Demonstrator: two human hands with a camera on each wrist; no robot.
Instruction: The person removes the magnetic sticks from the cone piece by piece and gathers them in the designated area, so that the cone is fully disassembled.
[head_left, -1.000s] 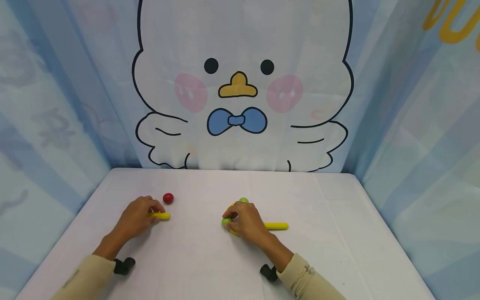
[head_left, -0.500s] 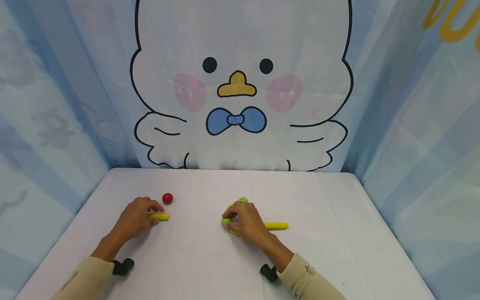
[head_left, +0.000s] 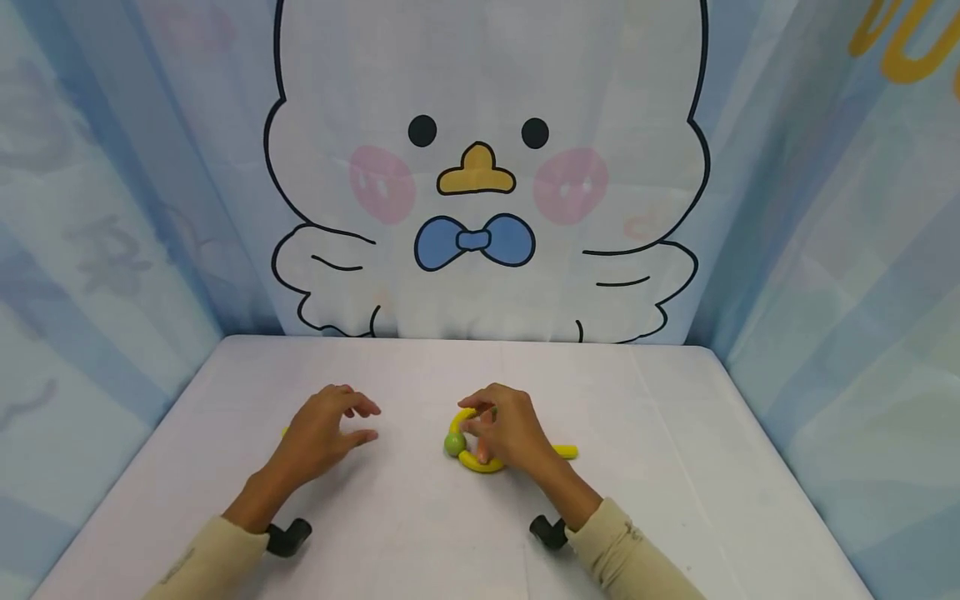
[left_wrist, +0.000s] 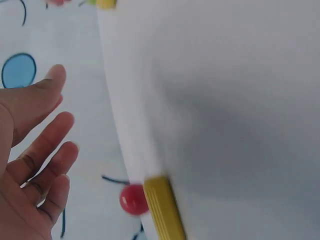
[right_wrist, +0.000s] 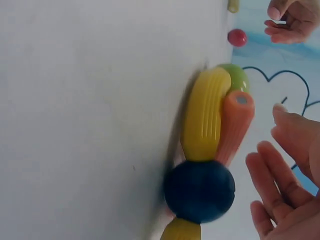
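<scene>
A ball (head_left: pixel 454 444) lies left of the right hand (head_left: pixel 513 429), a rod (head_left: pixel 567 452) right of it.

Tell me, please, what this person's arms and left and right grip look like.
The left sleeve and right sleeve are beige, the right with dark markings too small to read. A rounded black device shows at each wrist. The left grip and right grip are bare hands; no gloves or cables show.
</scene>
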